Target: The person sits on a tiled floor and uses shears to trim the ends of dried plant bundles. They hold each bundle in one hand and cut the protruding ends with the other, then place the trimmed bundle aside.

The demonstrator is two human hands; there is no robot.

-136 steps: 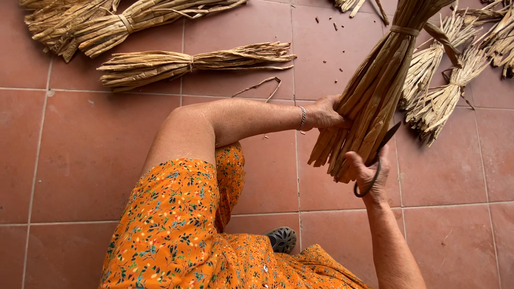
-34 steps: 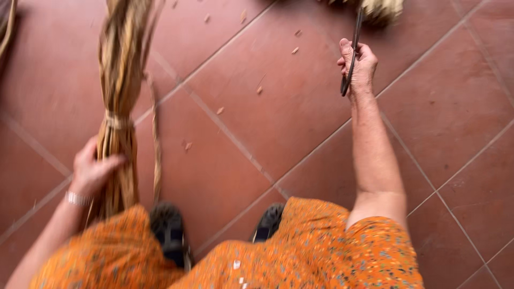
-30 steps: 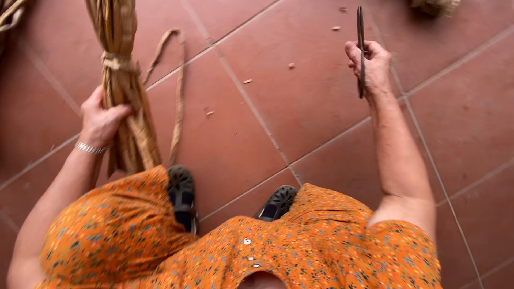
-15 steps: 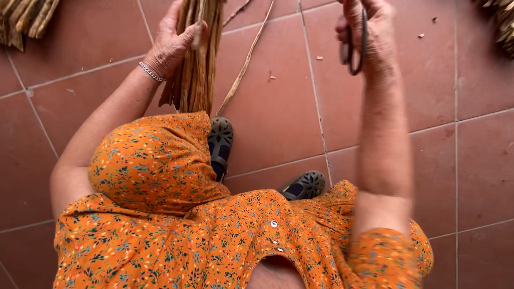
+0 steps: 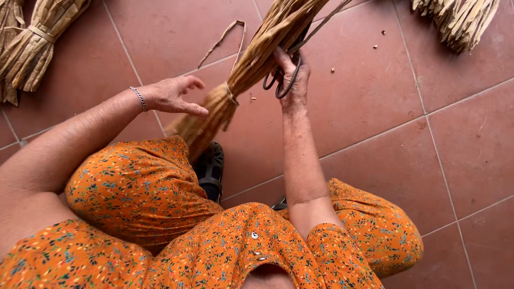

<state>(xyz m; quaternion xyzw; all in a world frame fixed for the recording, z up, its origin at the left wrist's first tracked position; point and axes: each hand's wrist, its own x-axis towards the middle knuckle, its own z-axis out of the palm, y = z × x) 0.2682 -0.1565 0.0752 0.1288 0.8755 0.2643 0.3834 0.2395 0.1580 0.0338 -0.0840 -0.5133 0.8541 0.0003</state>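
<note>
Terracotta tile floor (image 5: 375,123), grey grout lines, a few straw crumbs scattered. Person seated, orange floral dress (image 5: 160,235), black sandal (image 5: 210,168) on the near foot.

Straw bundle (image 5: 257,59) stands diagonally, butt end on the tile just beside the sandal, tied with a straw band low down, top running out of frame. A loose straw strip (image 5: 225,37) curls on the floor to its left.

Right hand (image 5: 293,80) holds the bundle above the tie and carries dark scissors (image 5: 281,83) in the same grip; fingers through or around the loops, thumb pressed on the stalks. Can't tell whether the blades are apart.

Left hand (image 5: 174,95), bracelet on the wrist, is loose: fingers spread and slightly curled, tips just beside the bundle's lower flare, not gripping it.

More tied bundles lie top left (image 5: 37,43) and top right (image 5: 460,18), well apart from the hands.

Judgement on doing it well: get the left hand firmly around the bundle near the tie so it doesn't roll, keep the butt planted on the tile, free the scissors from the shared grip before cutting, keep blades pointed away from the left fingers.
</note>
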